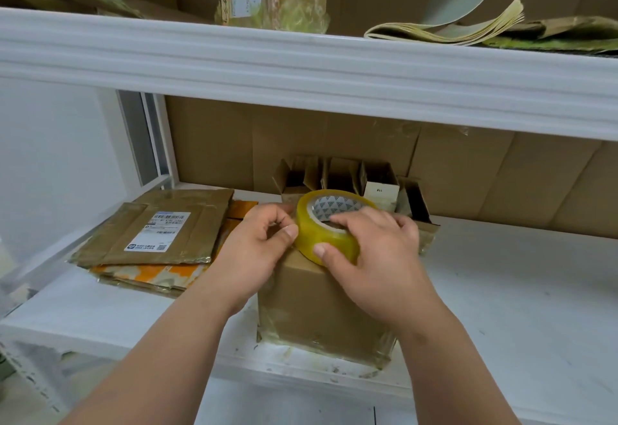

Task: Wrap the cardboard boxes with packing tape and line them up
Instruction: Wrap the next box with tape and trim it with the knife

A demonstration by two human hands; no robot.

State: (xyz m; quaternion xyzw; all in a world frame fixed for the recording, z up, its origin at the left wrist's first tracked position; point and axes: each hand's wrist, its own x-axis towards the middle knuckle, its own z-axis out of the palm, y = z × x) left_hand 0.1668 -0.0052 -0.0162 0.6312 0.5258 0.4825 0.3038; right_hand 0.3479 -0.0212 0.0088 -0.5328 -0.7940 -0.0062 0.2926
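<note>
A brown cardboard box (314, 311) stands upright near the front edge of the white shelf (501, 291), with glossy tape on its sides. On its top lies a yellowish roll of packing tape (321, 224). My right hand (374, 250) grips the roll, fingers in its core and thumb on its outer face. My left hand (257, 244) sits just left of the roll, thumb and fingers curled at the roll's edge as if pinching the tape end; the tape end itself is not plain to see.
Flattened taped cartons with a label (157, 230) lie stacked at the left of the shelf. Several small open boxes (347, 180) stand behind the roll against a cardboard back wall. The upper shelf beam (301, 70) overhangs, carrying more cardboard and paper.
</note>
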